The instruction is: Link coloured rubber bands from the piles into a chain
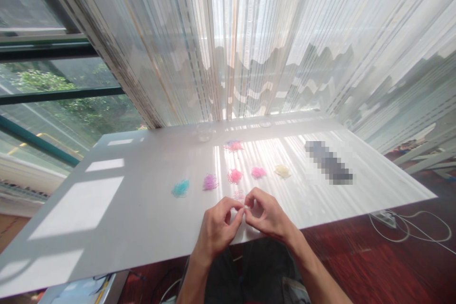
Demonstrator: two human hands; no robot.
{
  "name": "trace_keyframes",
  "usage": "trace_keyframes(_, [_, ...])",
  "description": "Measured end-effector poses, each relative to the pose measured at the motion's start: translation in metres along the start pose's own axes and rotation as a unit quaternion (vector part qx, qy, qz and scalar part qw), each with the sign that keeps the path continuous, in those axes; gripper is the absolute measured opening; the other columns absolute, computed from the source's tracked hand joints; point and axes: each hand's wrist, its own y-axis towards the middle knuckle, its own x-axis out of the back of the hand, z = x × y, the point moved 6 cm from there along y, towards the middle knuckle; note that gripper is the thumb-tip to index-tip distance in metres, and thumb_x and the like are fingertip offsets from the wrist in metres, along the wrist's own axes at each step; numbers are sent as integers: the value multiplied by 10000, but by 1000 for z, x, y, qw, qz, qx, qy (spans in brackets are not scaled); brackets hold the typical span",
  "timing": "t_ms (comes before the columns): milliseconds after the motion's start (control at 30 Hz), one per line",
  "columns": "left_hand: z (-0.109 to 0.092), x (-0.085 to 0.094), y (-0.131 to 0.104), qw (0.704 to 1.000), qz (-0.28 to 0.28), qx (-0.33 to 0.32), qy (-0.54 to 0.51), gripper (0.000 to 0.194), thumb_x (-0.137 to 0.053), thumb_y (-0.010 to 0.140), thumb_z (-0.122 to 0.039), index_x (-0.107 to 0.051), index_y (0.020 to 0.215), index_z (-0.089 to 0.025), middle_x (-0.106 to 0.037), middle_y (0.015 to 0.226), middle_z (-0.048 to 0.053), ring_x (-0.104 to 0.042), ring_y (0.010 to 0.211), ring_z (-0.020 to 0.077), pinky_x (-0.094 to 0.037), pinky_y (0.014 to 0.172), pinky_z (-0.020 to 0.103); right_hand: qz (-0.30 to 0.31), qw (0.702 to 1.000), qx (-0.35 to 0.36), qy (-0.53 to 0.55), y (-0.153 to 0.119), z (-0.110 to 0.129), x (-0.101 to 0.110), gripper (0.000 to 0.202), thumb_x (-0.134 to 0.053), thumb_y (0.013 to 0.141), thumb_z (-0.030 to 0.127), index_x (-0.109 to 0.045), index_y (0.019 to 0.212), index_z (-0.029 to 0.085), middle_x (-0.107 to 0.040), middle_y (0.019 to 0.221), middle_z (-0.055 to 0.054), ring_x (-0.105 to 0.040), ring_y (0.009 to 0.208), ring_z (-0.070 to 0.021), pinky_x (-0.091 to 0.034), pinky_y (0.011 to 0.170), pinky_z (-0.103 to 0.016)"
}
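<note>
My left hand and my right hand meet over the white table near its front edge. Thumb and forefinger are pinched on each, tips almost touching; what they hold is too small to make out. Just beyond the fingertips lie a few thin pink loops, partly covered by the hands. Small heaps of thin, loop-like pieces form a row farther off: a teal heap, a purple heap, a red-pink heap, a pink heap and a pale yellow heap. Behind them sits a mixed pink-and-blue heap.
A clear round container stands at the back of the white table. To the right lies a dark, pixelated long object. Striped curtains hang along the far edge. A white cable is on the floor at right.
</note>
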Motion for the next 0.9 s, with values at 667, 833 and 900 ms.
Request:
trace_keyframes(667, [-3, -1, 1, 1000, 15, -7, -6, 130, -610, 977, -277, -714, 931, -214, -720, 835, 9, -516, 561, 99, -465, 558, 222, -8, 1000, 13, -4, 0, 7, 5, 104, -553, 806, 163, -476, 788, 229, -519, 728, 23, -480, 626, -139, -397, 580, -256])
trace_keyframes(833, [-5, -1, 2, 1000, 16, -10, -7, 129, -619, 970, -270, -721, 920, -208, -717, 805, 3, -493, 535, 92, -445, 536, 220, 1, 1000, -5, 5, -1, 3, 4, 66, -569, 847, 200, -512, 824, 223, -555, 729, 19, -499, 614, -136, -405, 574, -256])
trace_keyframes(900, [-5, -1, 2, 1000, 13, -8, -8, 130, -621, 970, -273, -725, 925, -210, -719, 802, 1, -491, 531, 90, -440, 531, 218, 0, 1000, -17, 10, -2, 0, 2, 42, -576, 856, 202, -539, 846, 218, -591, 733, 16, -513, 602, -132, -416, 570, -252])
